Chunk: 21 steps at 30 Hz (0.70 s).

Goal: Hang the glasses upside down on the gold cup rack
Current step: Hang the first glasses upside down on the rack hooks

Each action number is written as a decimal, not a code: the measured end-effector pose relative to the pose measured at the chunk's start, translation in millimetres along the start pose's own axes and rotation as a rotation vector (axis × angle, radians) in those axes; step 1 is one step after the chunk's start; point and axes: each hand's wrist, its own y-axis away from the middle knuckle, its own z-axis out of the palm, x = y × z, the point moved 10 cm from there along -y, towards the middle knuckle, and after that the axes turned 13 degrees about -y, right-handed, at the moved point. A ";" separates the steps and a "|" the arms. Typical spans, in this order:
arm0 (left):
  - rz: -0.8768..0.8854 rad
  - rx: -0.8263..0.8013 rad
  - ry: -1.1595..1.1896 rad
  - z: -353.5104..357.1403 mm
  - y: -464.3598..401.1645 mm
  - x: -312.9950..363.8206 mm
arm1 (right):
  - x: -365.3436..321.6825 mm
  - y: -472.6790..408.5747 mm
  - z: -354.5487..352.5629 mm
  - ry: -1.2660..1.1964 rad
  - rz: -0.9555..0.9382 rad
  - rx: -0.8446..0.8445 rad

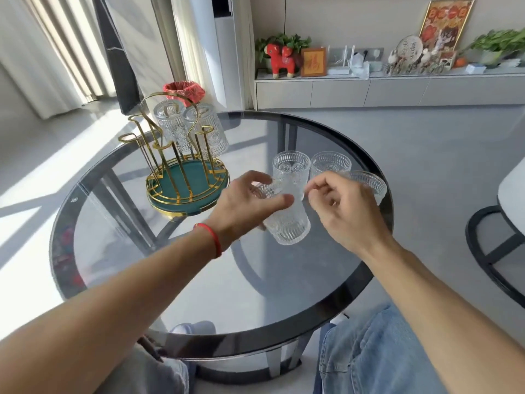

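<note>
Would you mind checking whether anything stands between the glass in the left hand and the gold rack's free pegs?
Nothing visible does. The held glass in the left hand has open tabletop toward the gold cup rack, whose near pegs are free.

Round smoked-glass table (199,294) with dark rim, on a pale grey tiled floor (440,155). White curtains (42,52) at left, strong sun stripes across the floor. Low grey wall cabinet (369,92) at back holds plants, red horse figurine (279,61), framed pictures. Red-lined bin (184,91) behind table.
</note>
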 end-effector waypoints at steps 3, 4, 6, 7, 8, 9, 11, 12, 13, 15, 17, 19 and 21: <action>-0.139 0.018 0.238 -31.1 0.8 -30.8 | 3.2 -3.2 33.4 -0.023 0.061 -0.114; -0.175 0.013 0.313 -35.5 1.7 -39.6 | 8.9 -2.7 47.6 -0.029 0.127 -0.174; -0.206 -0.001 0.472 -38.1 5.1 -53.8 | 16.5 2.3 77.6 -0.129 0.274 -0.284; -0.211 -0.005 0.550 -38.1 6.6 -59.9 | 18.3 4.6 90.6 -0.247 0.348 -0.305; -0.217 -0.009 0.625 -37.4 8.2 -65.7 | 20.3 5.7 102.6 -0.391 0.423 -0.312; -0.223 -0.015 0.695 -36.5 9.8 -71.3 | 22.3 6.3 112.9 -0.523 0.489 -0.315; -0.226 -0.046 0.795 -34.5 11.0 -79.3 | 28.0 4.9 128.2 -0.689 0.585 -0.312; -0.220 -0.067 0.819 -34.7 10.0 -81.1 | 30.6 2.9 132.8 -0.731 0.604 -0.301; -0.215 -0.084 0.822 -36.2 8.9 -82.5 | 32.0 0.0 135.7 -0.762 0.604 -0.283; -0.189 -0.095 0.741 -44.4 4.9 -86.4 | 34.7 -6.6 137.8 -0.818 0.590 -0.232; -0.125 -0.098 0.555 -56.5 2.5 -90.8 | 36.7 -10.7 136.7 -0.841 0.582 -0.200; -0.027 -0.022 0.273 -76.5 2.2 -96.6 | 34.6 -15.3 131.3 -0.794 0.530 -0.187; 0.068 0.158 -0.132 -102.8 2.7 -102.6 | 28.4 -19.2 120.3 -0.651 0.445 -0.163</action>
